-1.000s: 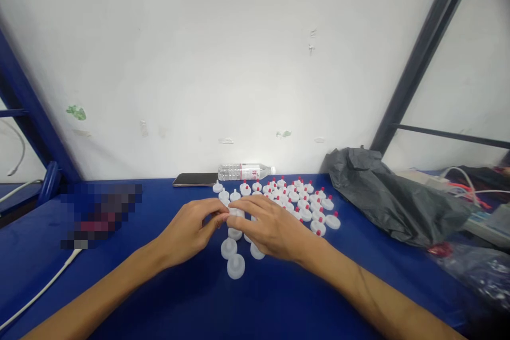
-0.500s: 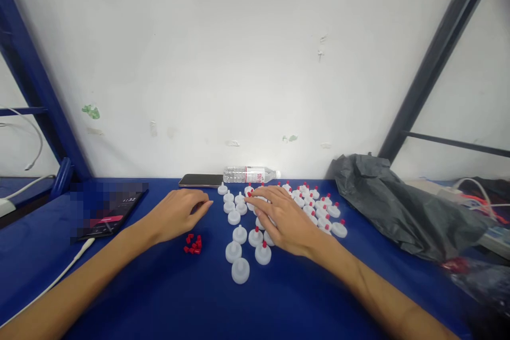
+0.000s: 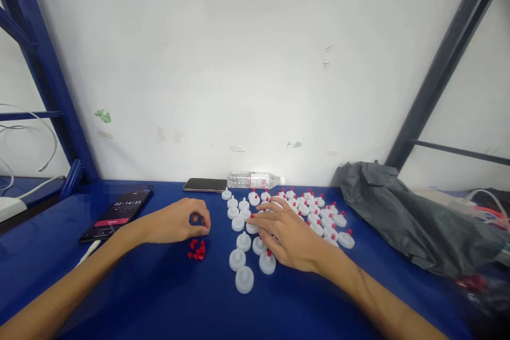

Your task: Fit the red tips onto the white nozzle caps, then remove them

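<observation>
My left hand (image 3: pixel 181 220) hovers just above a small pile of red tip caps (image 3: pixel 197 252). Its thumb and index finger curl together in a pinch; anything between the fingertips is hidden. To the right stand white nozzle lids (image 3: pixel 237 259) with bare spouts, in a loose column. My right hand (image 3: pixel 285 231) stretches its fingers out over the lids beside that column. Its index fingertip is close to a red-tipped lid (image 3: pixel 252 226), partly covered by the fingers. Many more red-tipped white lids (image 3: pixel 346 239) spread out beyond and to the right of this hand.
Against the wall lie a clear plastic bottle (image 3: pixel 255 180) and a dark phone (image 3: pixel 205 185). A second phone (image 3: pixel 117 215) with a lit timer rests on the left, by a white cable (image 3: pixel 88 252). A grey plastic bag (image 3: pixel 398 218) fills the right side of the blue table (image 3: pixel 191 303).
My left thumb and index finger have come together, lower over the red caps. My right hand has drawn slightly nearer to me over the lids. The view has shifted a little.
</observation>
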### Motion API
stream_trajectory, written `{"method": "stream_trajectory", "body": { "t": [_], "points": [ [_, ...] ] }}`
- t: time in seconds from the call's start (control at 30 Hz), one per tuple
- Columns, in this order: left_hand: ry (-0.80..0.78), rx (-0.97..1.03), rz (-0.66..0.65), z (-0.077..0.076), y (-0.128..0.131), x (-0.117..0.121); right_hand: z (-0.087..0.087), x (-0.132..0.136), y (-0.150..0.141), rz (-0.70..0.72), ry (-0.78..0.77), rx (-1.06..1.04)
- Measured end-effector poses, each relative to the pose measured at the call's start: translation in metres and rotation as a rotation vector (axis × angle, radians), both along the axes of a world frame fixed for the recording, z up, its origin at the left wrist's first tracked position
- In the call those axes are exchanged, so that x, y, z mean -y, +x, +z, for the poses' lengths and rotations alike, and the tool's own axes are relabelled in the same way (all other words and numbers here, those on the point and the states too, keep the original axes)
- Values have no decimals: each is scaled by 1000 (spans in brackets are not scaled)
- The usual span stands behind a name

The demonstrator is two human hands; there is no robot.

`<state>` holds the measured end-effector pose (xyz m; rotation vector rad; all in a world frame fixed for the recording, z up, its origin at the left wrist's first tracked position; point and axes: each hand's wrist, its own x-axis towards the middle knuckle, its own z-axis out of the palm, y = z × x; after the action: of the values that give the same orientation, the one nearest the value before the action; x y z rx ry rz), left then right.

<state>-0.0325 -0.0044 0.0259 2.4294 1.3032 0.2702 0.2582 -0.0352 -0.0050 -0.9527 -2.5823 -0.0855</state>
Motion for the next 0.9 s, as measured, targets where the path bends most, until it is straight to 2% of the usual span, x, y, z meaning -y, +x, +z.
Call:
{"method": "stream_trajectory", "body": {
  "t": [0.17, 0.3, 0.6, 0.77, 0.9],
  "points": [
    [-161, 23, -43, 3, -6, 1, 2, 1, -1, -2, -18, -4],
    [-214, 15, -65, 0, -8, 0, 4, 1, -3, -40, -7, -29],
    [-170, 49, -81, -6, -8, -2, -9, -8, -13, -114, -69, 38],
    [-167, 55, -89, -6, -10, -2, -9, -14, -16, -152, -118, 49],
    [-168, 57, -94, -4, -13, -2, -10, -16, -17, -131, -158, 38]
  ]
}}
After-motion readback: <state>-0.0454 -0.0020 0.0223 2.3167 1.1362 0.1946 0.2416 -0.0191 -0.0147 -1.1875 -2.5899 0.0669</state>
